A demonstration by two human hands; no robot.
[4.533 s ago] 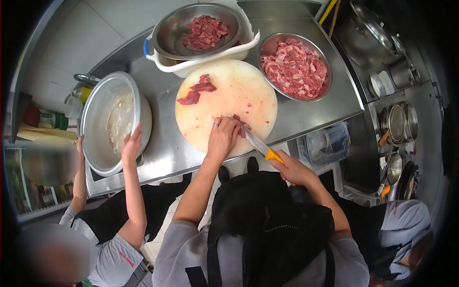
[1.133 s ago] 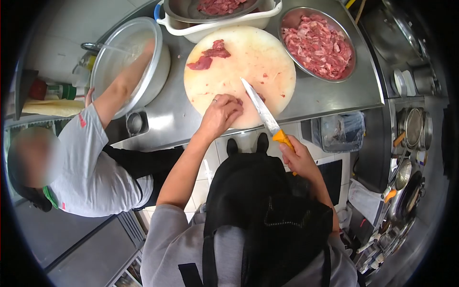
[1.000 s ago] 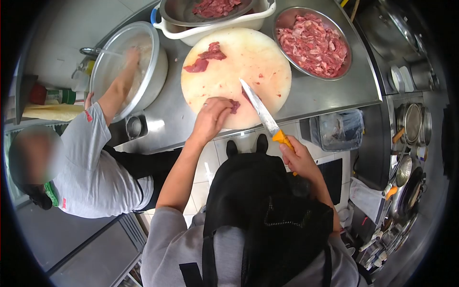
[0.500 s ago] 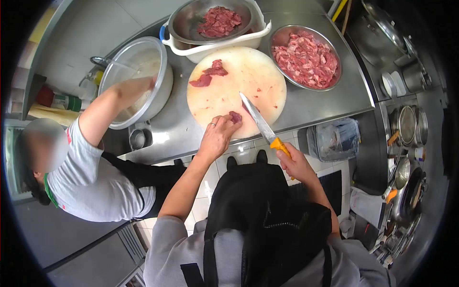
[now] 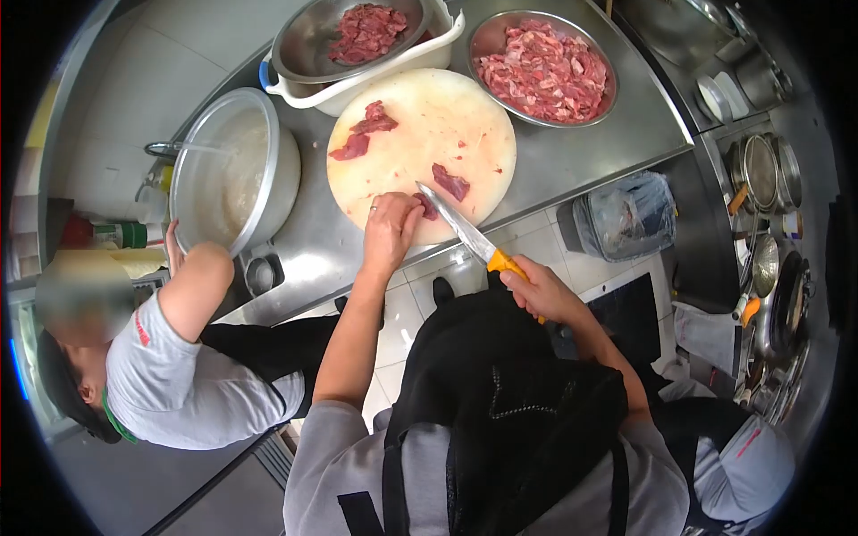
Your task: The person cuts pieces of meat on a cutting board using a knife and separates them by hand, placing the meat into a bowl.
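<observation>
My right hand (image 5: 541, 290) grips a knife (image 5: 469, 234) by its yellow-orange handle. Its blade points up and left over the round cutting board (image 5: 411, 147), with the tip close to my left fingers. My left hand (image 5: 391, 228) has its fingers curled on a small piece of red meat (image 5: 428, 207) at the board's near edge, right beside the blade. On the far side of the blade lies a separate slice of meat (image 5: 450, 181). More meat pieces (image 5: 365, 129) rest at the board's upper left.
Sliced meat fills a steel bowl (image 5: 483, 67) behind the board. Another steel bowl (image 5: 290, 45) with meat sits on a white basin (image 5: 335, 100). At left, a co-worker (image 5: 206, 384) holds a large tub (image 5: 288, 179). A lined bin (image 5: 626, 214) stands below the counter; another person (image 5: 742, 456) is behind.
The knife and my left hand have drawn closer together. A meat slice now shows fully beyond the blade. The co-worker's arm has left the tub's inside, and another person has appeared at lower right.
</observation>
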